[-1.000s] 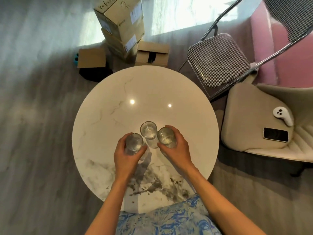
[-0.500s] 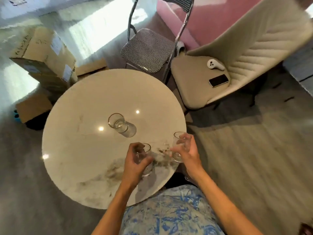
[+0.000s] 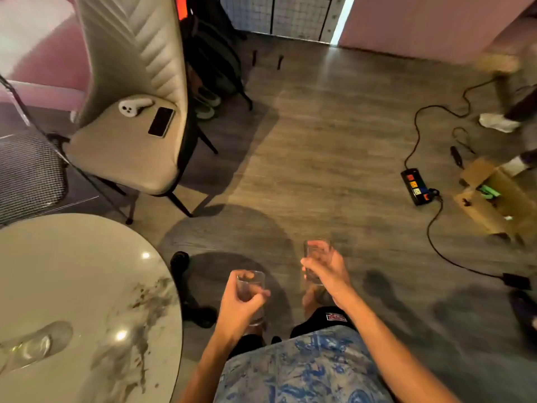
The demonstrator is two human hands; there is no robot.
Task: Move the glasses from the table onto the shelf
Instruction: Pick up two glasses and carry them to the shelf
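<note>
Left hand: the left hand was wrapped round a clear glass, grip clamped on its side, held over the floor at about 6 o'clock in the view.
Right hand: the right hand clutched a second glass, fingers closed tight around it, just at 1 o'clock from the first.
Third glass: blurred, it sat on the worktop down at 8 o'clock, well apart from both hands.
Chair: a beige chair at 10 o'clock carried a phone and a white controller.
Floor: a power strip lay at 3 o'clock.
</note>
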